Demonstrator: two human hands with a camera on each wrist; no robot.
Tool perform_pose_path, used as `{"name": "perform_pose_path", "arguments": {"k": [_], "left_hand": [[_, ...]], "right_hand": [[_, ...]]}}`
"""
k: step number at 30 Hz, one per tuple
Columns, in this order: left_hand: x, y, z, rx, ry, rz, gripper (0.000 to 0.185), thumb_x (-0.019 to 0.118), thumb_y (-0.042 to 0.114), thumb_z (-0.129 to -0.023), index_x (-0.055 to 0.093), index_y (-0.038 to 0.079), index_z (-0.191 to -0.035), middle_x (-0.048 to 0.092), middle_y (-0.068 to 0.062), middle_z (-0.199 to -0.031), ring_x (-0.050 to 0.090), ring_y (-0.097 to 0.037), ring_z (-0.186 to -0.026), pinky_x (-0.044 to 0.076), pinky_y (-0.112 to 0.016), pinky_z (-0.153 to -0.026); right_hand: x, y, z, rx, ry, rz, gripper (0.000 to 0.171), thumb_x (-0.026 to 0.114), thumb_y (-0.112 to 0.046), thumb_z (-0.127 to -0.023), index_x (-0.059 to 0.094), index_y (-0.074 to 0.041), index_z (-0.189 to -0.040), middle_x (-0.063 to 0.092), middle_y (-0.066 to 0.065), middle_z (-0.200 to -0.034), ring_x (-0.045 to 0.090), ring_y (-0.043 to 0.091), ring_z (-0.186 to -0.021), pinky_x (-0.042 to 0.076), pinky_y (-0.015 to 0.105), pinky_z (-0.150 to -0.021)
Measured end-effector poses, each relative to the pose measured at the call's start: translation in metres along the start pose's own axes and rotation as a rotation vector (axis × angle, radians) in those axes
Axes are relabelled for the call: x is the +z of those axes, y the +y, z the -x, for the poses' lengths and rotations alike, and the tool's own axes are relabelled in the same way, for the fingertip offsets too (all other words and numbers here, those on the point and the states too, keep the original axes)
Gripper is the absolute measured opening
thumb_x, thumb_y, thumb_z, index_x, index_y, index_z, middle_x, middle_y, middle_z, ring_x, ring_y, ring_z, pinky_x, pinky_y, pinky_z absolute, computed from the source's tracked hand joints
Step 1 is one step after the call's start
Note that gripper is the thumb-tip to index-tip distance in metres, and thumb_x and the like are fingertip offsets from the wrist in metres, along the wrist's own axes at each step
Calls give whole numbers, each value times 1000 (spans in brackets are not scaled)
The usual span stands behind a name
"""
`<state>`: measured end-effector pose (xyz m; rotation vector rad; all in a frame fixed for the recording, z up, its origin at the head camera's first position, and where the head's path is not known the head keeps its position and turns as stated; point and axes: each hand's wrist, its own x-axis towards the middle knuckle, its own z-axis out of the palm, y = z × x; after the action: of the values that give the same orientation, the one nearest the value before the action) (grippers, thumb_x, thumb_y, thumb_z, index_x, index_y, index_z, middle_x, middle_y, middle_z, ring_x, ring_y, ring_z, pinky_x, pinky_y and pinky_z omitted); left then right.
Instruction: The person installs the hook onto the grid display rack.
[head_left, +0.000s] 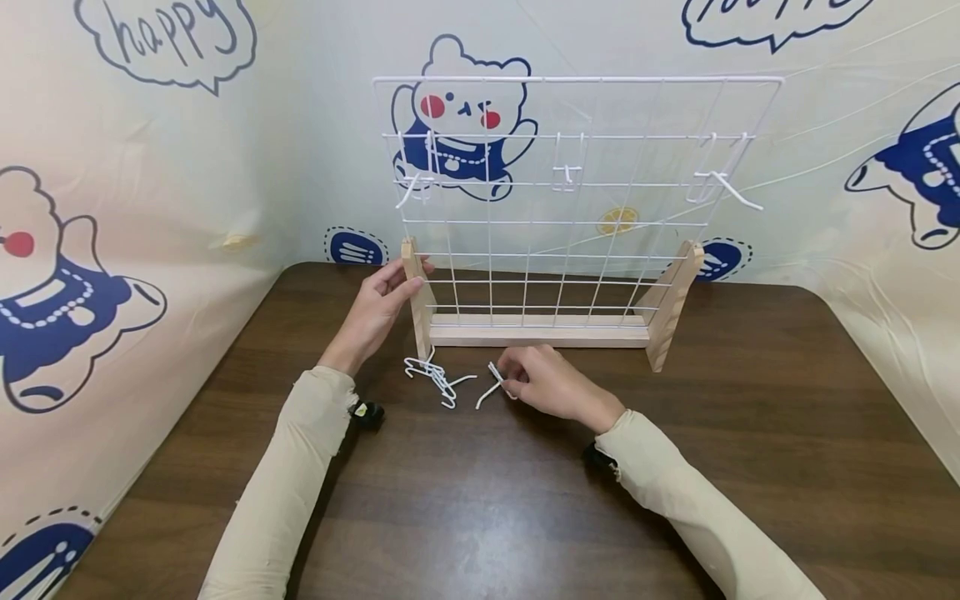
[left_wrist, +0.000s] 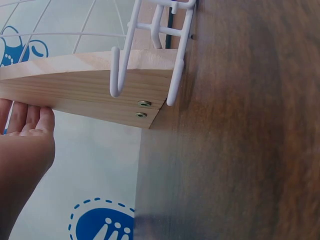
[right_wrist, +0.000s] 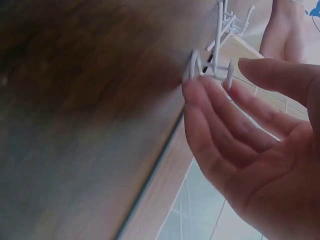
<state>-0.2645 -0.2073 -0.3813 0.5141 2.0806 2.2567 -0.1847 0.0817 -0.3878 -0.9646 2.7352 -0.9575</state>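
Note:
A white wire grid rack [head_left: 525, 222] stands upright in a wooden base. My left hand [head_left: 377, 310] grips the base's left wooden side support [head_left: 418, 312], thumb in front and fingers reaching behind; the left wrist view shows fingers against its wooden face [left_wrist: 85, 90]. Just in front of the base, my right hand [head_left: 551, 382] pinches a white wire hook [head_left: 490, 387] low over the table. From the right wrist, that hook [right_wrist: 229, 72] shows at the fingertips, with the thumb beside it. A small pile of white hooks [head_left: 435, 379] lies to its left, by the support's foot.
Three white hooks hang on the grid: a left one [head_left: 412, 187], a middle one [head_left: 567, 173] and a right one [head_left: 731, 187]. The right wooden support [head_left: 671, 308] stands on the brown table [head_left: 480, 517]. A cartoon-printed cloth [head_left: 300, 125] surrounds the table's back and sides.

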Motion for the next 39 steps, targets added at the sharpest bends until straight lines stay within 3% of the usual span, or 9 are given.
{"name": "perform_pose_path", "arguments": {"k": [3,7,10,13,19,24,29,35,39], "left_hand": [[0,0,0,0,-9,-4,48,59,17,-101,47,10,-147,46,-24,-146,37,-33,-139,22,-47,-119],[0,0,-1,-5,-12,-2,49,59,16,-101,46,9,-148,46,-22,-145,41,-27,-137,22,-47,-119],[1,-1,-2,-1,-6,9,47,60,15,-101,48,8,-146,50,-19,-143,42,-27,-136,23,-46,-118],[2,-1,-2,8,-2,11,46,61,16,-101,50,8,-145,51,-19,-141,43,-27,-135,24,-46,-118],[3,0,-3,10,-1,4,46,61,18,-100,51,9,-144,52,-18,-140,44,-27,-135,25,-46,-118],[4,0,-3,11,-7,3,47,61,18,-100,50,9,-145,52,-18,-141,42,-29,-137,24,-47,-118],[5,0,-2,16,-10,2,47,61,18,-100,50,9,-145,51,-19,-141,41,-31,-137,23,-47,-118],[5,0,-3,23,-1,35,46,62,14,-100,50,4,-143,51,-21,-140,41,-34,-136,29,-42,-116],[3,-1,-2,21,7,38,45,62,14,-100,51,4,-143,49,-24,-141,42,-30,-134,30,-40,-114]], "right_hand": [[-2,-1,1,-14,-11,0,16,66,-1,-90,69,-1,-106,69,-1,-80,58,4,-67,50,26,-65],[-4,-1,2,-49,9,38,38,56,6,-91,63,-5,-127,65,3,-78,45,3,-57,47,27,-64],[-3,1,2,-77,4,86,46,52,8,-90,62,-7,-133,58,2,-72,36,5,-54,44,28,-64],[-3,3,3,-86,-12,116,36,57,6,-89,68,-5,-122,64,-2,-79,44,4,-58,46,26,-64],[-10,5,7,-22,-27,174,9,71,-1,-83,69,-9,-86,60,-6,-69,53,8,-62,46,26,-58],[-17,7,9,18,-78,169,25,81,-14,-82,60,-17,-68,54,-9,-61,49,7,-58,42,25,-54],[-19,10,8,41,-54,135,31,77,-28,-89,57,-17,-68,51,-8,-59,46,6,-53,39,26,-52],[-15,14,4,53,-6,149,14,71,-22,-93,63,-12,-86,54,-7,-64,49,9,-58,41,29,-57],[-13,15,2,31,-17,165,15,72,-22,-92,68,-13,-82,57,-7,-68,52,14,-70,44,32,-68]]}}
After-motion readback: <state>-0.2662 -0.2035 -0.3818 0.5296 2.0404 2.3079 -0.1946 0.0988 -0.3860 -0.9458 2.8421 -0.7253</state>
